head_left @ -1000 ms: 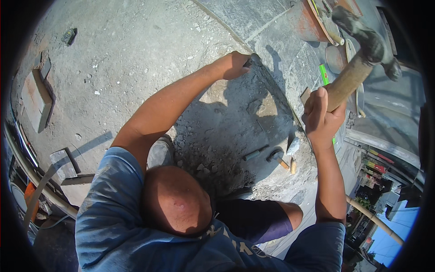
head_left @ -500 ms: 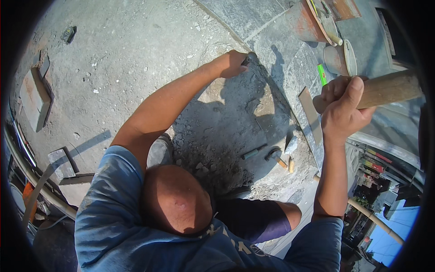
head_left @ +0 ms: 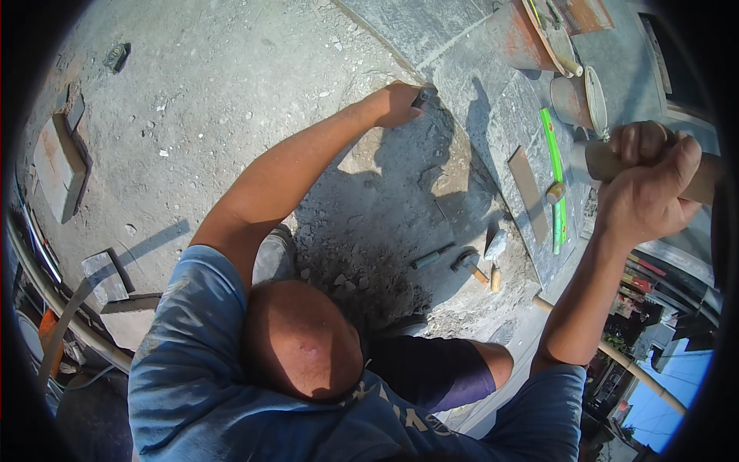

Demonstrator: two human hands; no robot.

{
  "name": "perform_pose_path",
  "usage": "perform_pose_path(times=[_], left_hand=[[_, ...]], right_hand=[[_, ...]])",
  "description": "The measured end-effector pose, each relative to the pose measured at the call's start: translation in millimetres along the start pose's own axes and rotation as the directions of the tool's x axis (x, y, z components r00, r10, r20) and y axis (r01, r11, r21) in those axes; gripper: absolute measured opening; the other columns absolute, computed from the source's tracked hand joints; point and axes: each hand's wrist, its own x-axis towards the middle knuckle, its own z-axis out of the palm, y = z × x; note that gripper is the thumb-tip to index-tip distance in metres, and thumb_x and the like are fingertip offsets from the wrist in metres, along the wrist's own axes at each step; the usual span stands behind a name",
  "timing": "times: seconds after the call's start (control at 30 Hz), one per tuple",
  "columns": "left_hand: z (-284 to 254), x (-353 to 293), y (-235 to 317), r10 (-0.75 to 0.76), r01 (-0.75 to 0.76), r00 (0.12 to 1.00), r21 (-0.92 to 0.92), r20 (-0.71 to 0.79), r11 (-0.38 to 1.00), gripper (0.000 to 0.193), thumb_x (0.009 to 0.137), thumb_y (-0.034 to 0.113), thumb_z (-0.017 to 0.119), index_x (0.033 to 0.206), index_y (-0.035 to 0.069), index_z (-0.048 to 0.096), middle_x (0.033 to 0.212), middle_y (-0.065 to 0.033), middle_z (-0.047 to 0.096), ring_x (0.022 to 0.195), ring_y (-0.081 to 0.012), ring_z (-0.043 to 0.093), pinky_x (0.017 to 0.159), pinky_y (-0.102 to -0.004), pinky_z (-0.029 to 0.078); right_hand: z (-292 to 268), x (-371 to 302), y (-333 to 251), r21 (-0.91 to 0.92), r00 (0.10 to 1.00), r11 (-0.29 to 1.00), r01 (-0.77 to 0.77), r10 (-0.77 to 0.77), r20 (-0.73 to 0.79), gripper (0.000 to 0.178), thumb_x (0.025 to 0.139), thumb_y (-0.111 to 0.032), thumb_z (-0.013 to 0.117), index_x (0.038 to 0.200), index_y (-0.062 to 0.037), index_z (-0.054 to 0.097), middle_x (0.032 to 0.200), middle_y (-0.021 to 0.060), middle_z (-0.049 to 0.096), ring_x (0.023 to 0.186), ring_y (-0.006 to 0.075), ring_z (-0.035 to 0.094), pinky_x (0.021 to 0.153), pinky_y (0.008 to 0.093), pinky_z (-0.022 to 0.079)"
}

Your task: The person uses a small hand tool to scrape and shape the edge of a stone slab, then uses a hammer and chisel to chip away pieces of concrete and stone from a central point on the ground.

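Observation:
My left hand (head_left: 396, 105) reaches forward and is closed around a dark metal chisel (head_left: 424, 95), of which only a short end shows. It is at the edge of the grey tiles (head_left: 454, 104), above broken, rubble-strewn ground (head_left: 369, 223). Raised at the right, my right hand (head_left: 647, 189) wraps around a thick wooden handle (head_left: 604, 160); the tool's far end is lost in the dark rim. On the rubble lie a short dark rod (head_left: 433, 256), a small hammer (head_left: 466, 263) and a stubby wooden handle (head_left: 496, 279).
A green level (head_left: 551, 138) and a brown strip (head_left: 528, 192) lie on the tiles. Two mortar-stained buckets, one larger (head_left: 517, 38) and one smaller (head_left: 571, 100), stand beyond. At left are a tape measure (head_left: 117, 58) and slabs (head_left: 58, 162). A pole (head_left: 639, 373) crosses the lower right.
My right hand has moved right and slightly down with the wooden handle, uncovering more of the green level. My left hand stays nearly in place on the chisel.

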Motion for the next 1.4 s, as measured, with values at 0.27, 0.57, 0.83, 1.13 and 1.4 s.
perform_pose_path(times=[0.27, 0.57, 0.83, 1.13, 1.4], left_hand=[[17.9, 8.2, 1.2, 0.077, -0.078, 0.996, -0.017, -0.041, 0.997, 0.022, 0.087, 0.022, 0.066, 0.096, 0.002, 0.06, 0.082, -0.0174, 0.066, 0.079, -0.0291, 0.064, 0.074, -0.0394, 0.048], [6.8, 8.2, 1.7, 0.055, -0.057, 0.997, -0.039, -0.052, 0.998, 0.021, 0.086, 0.02, 0.065, 0.095, 0.001, 0.062, 0.082, -0.0179, 0.066, 0.078, -0.0285, 0.064, 0.072, -0.0385, 0.048], [7.6, -0.3, -11.3, 0.035, -0.038, 0.999, -0.092, -0.041, 0.995, 0.02, 0.086, 0.018, 0.064, 0.094, 0.001, 0.058, 0.079, -0.0161, 0.064, 0.074, -0.0278, 0.062, 0.07, -0.0382, 0.047], [13.3, 12.6, 1.6, 0.066, -0.072, 0.996, -0.108, -0.054, 0.992, 0.018, 0.085, 0.015, 0.064, 0.093, 0.001, 0.058, 0.079, -0.0154, 0.064, 0.074, -0.0255, 0.062, 0.069, -0.037, 0.048], [8.0, 4.1, -12.9, 0.038, -0.042, 0.997, -0.063, -0.073, 0.997, 0.021, 0.083, 0.017, 0.065, 0.096, 0.001, 0.06, 0.081, -0.0176, 0.066, 0.078, -0.0292, 0.064, 0.071, -0.0399, 0.048]], right_hand=[[-22.3, -35.9, 31.8, -0.846, 0.776, 0.51, -0.154, 0.592, 0.216, 0.032, 0.092, -0.03, 0.064, 0.095, 0.0016, 0.058, 0.055, 0.0088, 0.047, 0.05, 0.0179, 0.05, 0.052, 0.0357, 0.042], [-0.9, -54.3, 53.2, -0.265, 0.959, 0.922, -0.284, 0.272, -0.084, 0.021, 0.094, -0.021, 0.059, 0.088, -0.0036, 0.05, 0.062, 0.0097, 0.055, 0.055, 0.0214, 0.055, 0.055, 0.038, 0.044], [3.1, -1.0, 7.0, -0.71, 0.876, 0.654, -0.261, 0.47, 0.111, 0.032, 0.093, -0.031, 0.063, 0.088, 0.0003, 0.058, 0.059, 0.0019, 0.05, 0.051, 0.0083, 0.045, 0.049, 0.0269, 0.037], [-17.1, -77.8, 77.0, -0.879, 0.648, 0.466, 0.104, 0.639, 0.415, 0.027, 0.092, -0.023, 0.062, 0.099, 0.0019, 0.056, 0.072, 0.0265, 0.06, 0.071, 0.041, 0.063, 0.065, 0.0445, 0.049], [20.5, 10.8, 3.8, -0.664, 0.912, 0.717, -0.214, 0.39, 0.127, 0.024, 0.094, -0.024, 0.062, 0.09, -0.0011, 0.058, 0.058, 0.0071, 0.055, 0.047, 0.0171, 0.053, 0.048, 0.0288, 0.042]])
